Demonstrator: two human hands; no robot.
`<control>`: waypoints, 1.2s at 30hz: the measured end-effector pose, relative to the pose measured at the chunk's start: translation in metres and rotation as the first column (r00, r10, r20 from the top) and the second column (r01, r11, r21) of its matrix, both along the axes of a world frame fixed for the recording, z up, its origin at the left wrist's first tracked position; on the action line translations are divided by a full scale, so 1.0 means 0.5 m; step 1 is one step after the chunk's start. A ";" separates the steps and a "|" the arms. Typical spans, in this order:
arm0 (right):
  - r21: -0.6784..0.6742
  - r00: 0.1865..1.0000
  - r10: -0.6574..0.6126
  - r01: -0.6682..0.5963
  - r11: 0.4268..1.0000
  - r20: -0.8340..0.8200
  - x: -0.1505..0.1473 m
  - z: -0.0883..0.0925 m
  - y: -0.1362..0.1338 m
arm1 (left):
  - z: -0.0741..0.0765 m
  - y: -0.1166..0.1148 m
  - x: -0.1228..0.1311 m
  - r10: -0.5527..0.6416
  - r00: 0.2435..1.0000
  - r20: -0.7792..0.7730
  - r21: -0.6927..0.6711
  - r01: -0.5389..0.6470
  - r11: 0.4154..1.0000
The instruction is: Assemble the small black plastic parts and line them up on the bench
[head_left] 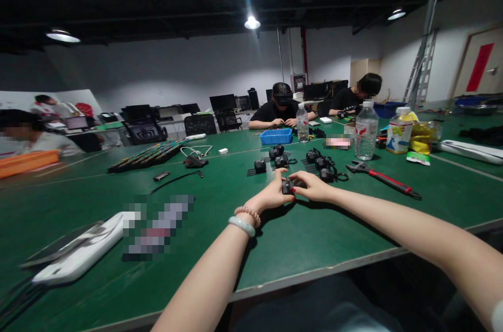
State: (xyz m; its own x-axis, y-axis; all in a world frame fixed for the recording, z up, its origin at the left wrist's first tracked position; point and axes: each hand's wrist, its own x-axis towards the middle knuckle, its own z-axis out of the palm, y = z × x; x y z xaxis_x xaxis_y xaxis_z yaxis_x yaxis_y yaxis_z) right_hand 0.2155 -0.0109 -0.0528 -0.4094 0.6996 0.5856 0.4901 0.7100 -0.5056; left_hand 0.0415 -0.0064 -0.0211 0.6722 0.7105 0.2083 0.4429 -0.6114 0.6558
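A small black part (288, 186) rests low over the green table (275, 248), pinched from both sides. My left hand (271, 194), with two bead bracelets on its wrist, closes its fingers on the part's left end. My right hand (313, 186) closes on the right end, fingertips touching those of the left. Just beyond my hands lie several similar black parts with short cables (320, 163), in two loose groups.
A red-handled wrench (383, 178) lies to the right. Two water bottles (366, 130), a blue tray (275, 136) and a yellow-labelled bottle (398, 130) stand further back. A white power strip (80, 253) lies near left. Other people sit at the far side and left.
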 end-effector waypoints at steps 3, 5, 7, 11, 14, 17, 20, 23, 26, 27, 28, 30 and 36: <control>0.080 0.999 0.048 -0.046 0.996 -0.024 -0.003 0.004 -0.006 | 0.000 -0.001 -0.001 0.009 1.000 0.005 0.020 -0.009 1.000; 0.127 0.998 0.064 -0.061 0.990 -0.022 -0.005 0.009 -0.011 | 0.000 -0.002 -0.002 0.010 1.000 0.000 0.026 -0.010 1.000; 0.159 0.998 0.064 -0.061 0.985 -0.018 -0.006 0.012 -0.014 | 0.001 -0.002 -0.002 0.009 1.000 -0.004 0.033 -0.009 0.999; 0.203 0.999 0.037 -0.033 0.979 -0.019 -0.007 0.014 -0.018 | 0.000 0.000 -0.003 0.018 1.000 -0.002 0.047 -0.017 0.999; 0.220 0.999 0.035 -0.032 0.975 -0.007 -0.007 0.014 -0.020 | -0.002 0.002 -0.003 0.010 1.000 0.000 0.046 -0.010 0.999; 0.223 1.000 0.026 -0.028 0.974 0.013 -0.008 0.013 -0.021 | -0.004 0.003 -0.003 0.008 1.000 0.007 0.035 -0.008 0.999; 0.215 1.000 0.012 -0.017 0.976 0.024 -0.010 0.010 -0.020 | -0.005 0.003 -0.002 -0.004 1.000 0.017 0.023 0.004 1.000; 0.202 1.000 0.004 -0.009 0.979 0.024 -0.010 0.008 -0.019 | -0.007 0.004 -0.003 -0.012 1.000 0.017 0.028 0.012 1.000; 0.190 1.000 -0.002 -0.001 0.982 0.018 -0.010 0.007 -0.018 | -0.011 0.007 -0.004 0.006 1.000 -0.001 0.032 -0.006 0.999; 0.186 1.000 -0.003 0.000 0.983 0.016 -0.010 0.007 -0.018 | -0.012 0.007 -0.004 0.010 1.000 -0.008 0.033 -0.009 0.999; 0.181 1.000 -0.004 0.001 0.983 0.014 -0.010 0.007 -0.017 | -0.012 0.008 -0.004 0.011 1.000 -0.013 0.036 -0.011 0.999; 0.172 1.000 -0.006 0.004 0.985 0.009 -0.009 0.007 -0.016 | -0.012 0.007 -0.004 0.010 1.000 -0.012 0.048 -0.009 0.999; 0.143 1.000 -0.014 0.014 0.990 -0.001 -0.006 0.006 -0.014 | -0.008 0.003 -0.005 0.007 1.000 -0.001 0.058 -0.006 0.998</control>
